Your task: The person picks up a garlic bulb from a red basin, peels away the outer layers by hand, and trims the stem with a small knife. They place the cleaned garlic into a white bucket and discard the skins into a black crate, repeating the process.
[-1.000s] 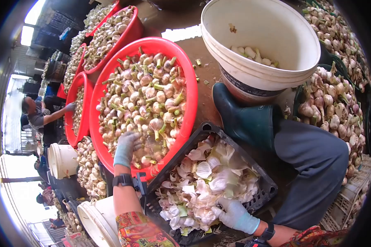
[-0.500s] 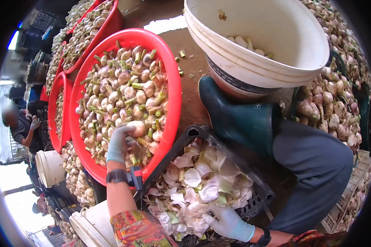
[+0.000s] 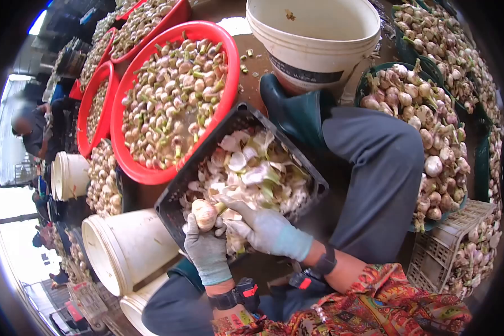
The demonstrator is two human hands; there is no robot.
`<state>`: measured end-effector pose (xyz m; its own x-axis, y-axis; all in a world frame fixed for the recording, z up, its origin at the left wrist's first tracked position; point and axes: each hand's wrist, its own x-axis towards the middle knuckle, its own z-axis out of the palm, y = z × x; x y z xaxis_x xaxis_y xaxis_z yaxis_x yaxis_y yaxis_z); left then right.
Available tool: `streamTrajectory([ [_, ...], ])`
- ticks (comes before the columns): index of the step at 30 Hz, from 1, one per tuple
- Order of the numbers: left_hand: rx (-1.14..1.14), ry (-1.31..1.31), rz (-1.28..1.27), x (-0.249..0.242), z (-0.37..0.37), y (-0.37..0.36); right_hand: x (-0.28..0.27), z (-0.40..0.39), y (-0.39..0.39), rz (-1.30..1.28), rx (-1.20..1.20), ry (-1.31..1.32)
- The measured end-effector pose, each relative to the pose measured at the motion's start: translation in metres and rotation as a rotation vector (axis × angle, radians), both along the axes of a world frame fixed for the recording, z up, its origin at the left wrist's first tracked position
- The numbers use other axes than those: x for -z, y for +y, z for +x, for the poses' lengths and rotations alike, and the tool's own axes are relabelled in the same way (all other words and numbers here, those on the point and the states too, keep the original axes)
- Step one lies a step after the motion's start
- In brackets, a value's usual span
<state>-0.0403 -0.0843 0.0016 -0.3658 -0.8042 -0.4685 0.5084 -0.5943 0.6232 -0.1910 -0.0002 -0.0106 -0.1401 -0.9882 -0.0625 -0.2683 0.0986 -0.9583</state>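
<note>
A garlic bulb [image 3: 205, 215] with its cut stem is held up over the near left side of the black crate [image 3: 313, 187]. My left hand [image 3: 207, 249], in a grey-blue glove, is closed around the bulb from below. From the right, my gloved right hand [image 3: 274, 232] has its fingers pinched at the bulb's stem side; the exact contact is partly hidden. Papery white and greenish garlic skins [image 3: 257, 168] fill the crate under both hands. Beyond it stands a red tub [image 3: 232, 61] of garlic bulbs with trimmed stems.
A white bucket [image 3: 325, 50] stands ahead beside my green boot [image 3: 297, 109]. At right are a heaped basket of garlic [image 3: 431, 140] and a plastic crate [image 3: 431, 257]. White buckets [image 3: 134, 246] lie at left. Another person [image 3: 36, 131] sits at far left.
My left hand has brought a garlic bulb from the red tub back over the crate. My right hand has risen from the skins to meet it. The camera view has shifted.
</note>
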Motion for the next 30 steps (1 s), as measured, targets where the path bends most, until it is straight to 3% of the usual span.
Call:
streamTrajectory([
  [6,-0.167,-0.223,-0.041,-0.002,0.027,0.059,-0.005,0.024,0.011,0.137,-0.279,0.047],
  [10,-0.14,-0.214,0.007,-0.001,0.039,0.068,0.001,0.032,0.025,0.075,-0.233,0.027],
  [13,-0.115,-0.214,-0.015,-0.002,0.041,0.068,0.004,0.033,0.026,0.038,-0.218,-0.057],
  [15,-0.102,-0.197,0.005,-0.007,0.041,0.068,0.013,0.038,0.022,-0.014,-0.105,-0.39],
  [17,-0.085,-0.163,0.042,-0.011,0.041,0.07,0.01,0.031,0.022,0.074,-0.081,-0.464],
  [19,-0.07,-0.125,0.072,-0.013,0.04,0.071,-0.024,-0.002,0.02,0.564,-0.298,-0.582],
  [20,-0.07,-0.105,0.106,-0.013,0.04,0.073,0.002,-0.002,0.02,0.153,-0.285,-0.22],
  [21,-0.072,-0.083,0.141,-0.012,0.041,0.074,-0.016,-0.01,0.021,0.272,-0.227,-0.026],
  [23,-0.04,-0.087,0.122,-0.006,0.045,0.074,-0.013,-0.005,0.024,0.021,-0.13,0.163],
  [25,-0.039,-0.212,0.17,-0.006,0.035,0.072,-0.005,0.007,0.02,0.08,-0.259,0.006],
  [26,-0.044,-0.382,0.0,-0.011,0.021,0.078,0.0,0.012,0.021,0.053,-0.231,0.009],
  [27,-0.068,-0.358,-0.063,-0.018,0.01,0.077,0.006,0.015,0.021,0.008,-0.191,0.134],
  [29,0.221,-0.654,-0.274,-0.005,0.031,0.073,0.008,0.012,0.017,0.063,-0.195,0.146],
  [30,0.211,-0.626,-0.343,-0.012,0.021,0.074,0.011,0.007,0.016,0.124,-0.192,-0.048],
])
